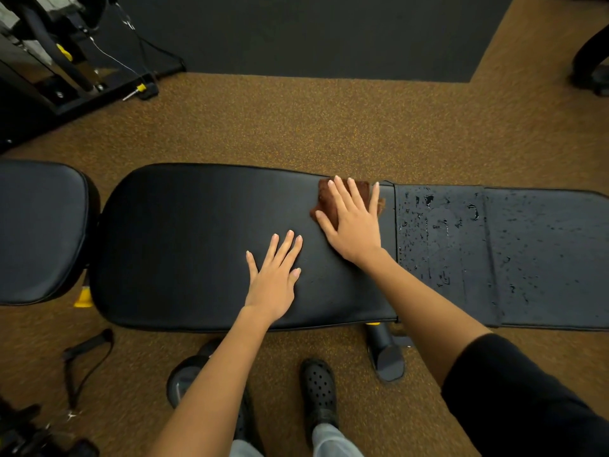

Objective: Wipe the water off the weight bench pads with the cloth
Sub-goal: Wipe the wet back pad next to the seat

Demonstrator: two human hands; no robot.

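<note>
- Stretching under both hands, the long black back pad (197, 245) of the weight bench looks dry and matte around and to the left of the left hand.
- Just right of the right hand, past a seam, a second pad section (438, 245) is beaded with water drops (428, 222), and further right another section (547, 258) carries finer droplets.
- Well to the left of the left hand, apart from the long pad, sits a separate black seat pad (39, 232).
- Speckled brown floor (296, 127) surrounds the bench, with a dark mat (329, 34) far ahead of the hands.
- Below the left forearm, a black perforated clog (319, 389) stands on the floor.
- The right hand (354, 222) lies flat with fingers spread, pressing the brown cloth (329, 199) onto the far edge of the long pad, just beside the seam.
- The left hand (275, 273) rests flat and released on the pad, fingers spread, holding nothing, near and nearer-side of the right hand.
</note>
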